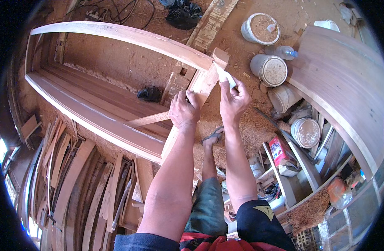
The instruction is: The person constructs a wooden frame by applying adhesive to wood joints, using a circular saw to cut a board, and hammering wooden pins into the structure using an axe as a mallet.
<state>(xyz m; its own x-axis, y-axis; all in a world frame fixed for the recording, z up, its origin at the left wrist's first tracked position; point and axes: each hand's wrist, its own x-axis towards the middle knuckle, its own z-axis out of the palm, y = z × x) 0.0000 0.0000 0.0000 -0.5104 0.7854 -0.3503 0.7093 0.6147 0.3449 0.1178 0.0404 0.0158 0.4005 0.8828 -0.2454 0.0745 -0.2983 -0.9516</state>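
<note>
A long pale wooden frame [121, 31] with a gently bowed upper rail stretches across the left and middle, a thin diagonal batten [148, 119] near its right end. My left hand [184, 108] is closed on the frame's right end piece [204, 81]. My right hand [234, 104] pinches a white flexible strip [226, 75], paper or similar, whose upper tip reaches the corner block [220, 57] where the upper rail meets the end piece. What lies under my left fingers is partly hidden.
Buckets [269, 69], a plastic bottle [284, 52] and a wide wooden panel [338, 79] stand at right. Stacked boards [75, 175] fill the lower left. Black bags [183, 14], hoses and shavings lie on the floor. Offcuts and a red container [279, 150] lie at lower right.
</note>
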